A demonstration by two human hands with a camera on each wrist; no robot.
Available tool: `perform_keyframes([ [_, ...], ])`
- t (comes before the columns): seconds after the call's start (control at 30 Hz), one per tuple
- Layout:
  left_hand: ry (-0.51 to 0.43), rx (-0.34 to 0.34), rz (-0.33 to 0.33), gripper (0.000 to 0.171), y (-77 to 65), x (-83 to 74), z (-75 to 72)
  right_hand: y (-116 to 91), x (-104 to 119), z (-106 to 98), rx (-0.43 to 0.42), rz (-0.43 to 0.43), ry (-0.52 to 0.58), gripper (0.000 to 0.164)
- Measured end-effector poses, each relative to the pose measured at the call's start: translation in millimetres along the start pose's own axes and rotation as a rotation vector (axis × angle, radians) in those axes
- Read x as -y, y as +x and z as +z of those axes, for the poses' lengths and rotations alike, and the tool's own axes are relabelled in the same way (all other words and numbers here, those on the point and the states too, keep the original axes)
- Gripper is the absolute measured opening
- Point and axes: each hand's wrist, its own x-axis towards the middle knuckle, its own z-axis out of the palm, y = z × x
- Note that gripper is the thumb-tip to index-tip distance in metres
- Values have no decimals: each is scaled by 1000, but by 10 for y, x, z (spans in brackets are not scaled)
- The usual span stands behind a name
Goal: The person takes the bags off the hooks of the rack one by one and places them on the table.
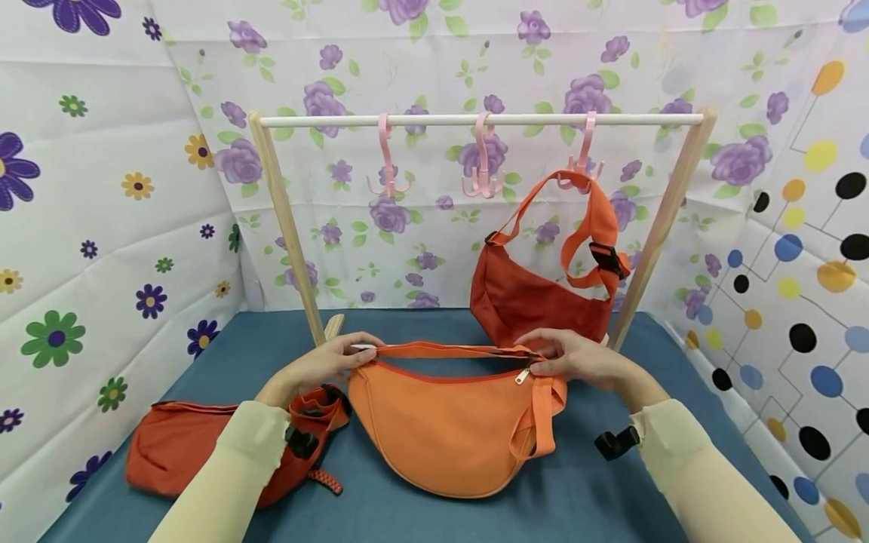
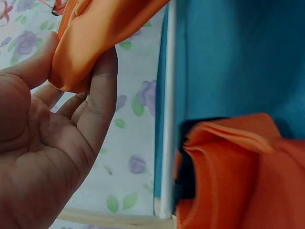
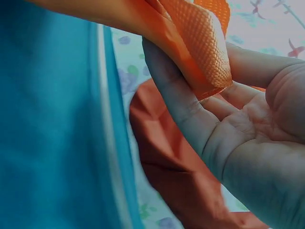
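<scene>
An orange crescent-shaped waist bag [image 1: 441,430] is held up by its two top corners over the blue cloth, its zipper edge toward the top. My left hand [image 1: 330,362] pinches the left corner between thumb and fingers. At the other corner, my right hand [image 1: 585,360] grips the bag and strap beside the zipper pull [image 1: 522,375]. The orange strap [image 1: 441,350] runs across behind the top edge, and a loop of it hangs down at the right. In the wrist views each thumb lies on one side of the orange fabric and the fingers on the other.
A wooden rack with a white rail [image 1: 434,120] stands behind the bag. Pink hooks [image 1: 483,162] hang from it; the right one carries a red bag [image 1: 529,294] by its orange strap. Another red bag [image 1: 179,449] lies on the blue cloth [image 1: 584,498] at left, partly under my left sleeve.
</scene>
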Motion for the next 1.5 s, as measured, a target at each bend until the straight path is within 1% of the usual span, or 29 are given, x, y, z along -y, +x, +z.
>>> perform_keyframes([
  [0.17, 11, -6, -28, 46, 14, 135, 57, 59, -148, 54, -3, 31, 20, 54],
  [0.23, 18, 1, -35, 46, 15, 180, 79, 75, -210, 69, -6, 47, 23, 53],
  [0.4, 42, 15, -45, 45, -10, 248, 119, 102, -365, 138, -5, 67, 16, 54],
  [0.5, 57, 15, -38, 42, -20, 258, 141, 110, -446, 192, -10, 48, -1, 57],
  [0.63, 92, 6, -8, 38, -25, 252, 170, 135, -545, 250, -36, -17, -61, 59],
  [0.7, 148, -5, 15, 36, -29, 248, 179, 154, -585, 278, -46, -50, -84, 58],
  [0.77, 242, -23, 46, 33, -32, 241, 182, 170, -620, 303, -54, -68, -95, 55],
  [0.9, 448, -49, 114, 29, -17, 201, 187, 183, -664, 344, -60, -52, -100, 51],
  [0.97, 507, -48, 119, 27, -8, 179, 189, 183, -672, 360, -62, -36, -115, 51],
  [1.07, 548, -44, 93, 24, -10, 172, 188, 185, -669, 387, -51, -35, -138, 50],
  [1.17, 566, -43, 73, 23, -16, 202, 187, 189, -668, 416, -44, -44, -160, 49],
  [1.37, 616, -20, 55, 23, -1, 284, 209, 210, -712, 433, -44, -43, -193, 46],
  [1.5, 639, -13, 46, 23, -8, 286, 226, 243, -740, 434, -54, -28, -234, 44],
])
